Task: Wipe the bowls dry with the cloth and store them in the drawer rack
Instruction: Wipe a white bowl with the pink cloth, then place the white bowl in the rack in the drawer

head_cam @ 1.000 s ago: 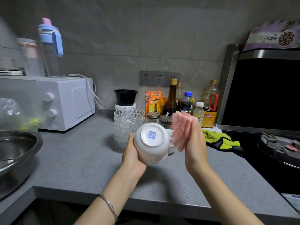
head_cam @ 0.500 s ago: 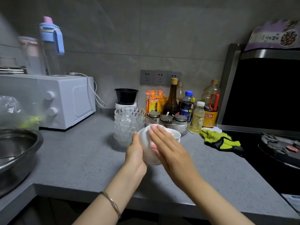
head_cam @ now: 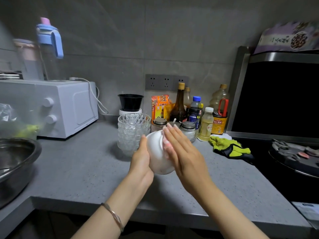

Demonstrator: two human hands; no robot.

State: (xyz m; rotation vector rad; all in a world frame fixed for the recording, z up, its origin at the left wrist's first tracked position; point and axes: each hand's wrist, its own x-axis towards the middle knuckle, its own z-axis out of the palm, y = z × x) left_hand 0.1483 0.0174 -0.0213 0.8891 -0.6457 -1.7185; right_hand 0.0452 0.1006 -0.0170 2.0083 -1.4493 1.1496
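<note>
Currently: left hand [head_cam: 140, 157] cups the white bowl [head_cam: 156, 157], right hand [head_cam: 183, 152] fingers [head_cam: 172, 133] straight, pressing pink cloth [head_cam: 166, 145] against it — I'd turn the bowl under even pressure.

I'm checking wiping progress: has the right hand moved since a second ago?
Yes. The right hand shifted left, toward the glass bowl stack, and presses the pink cloth against the white bowl.
</note>
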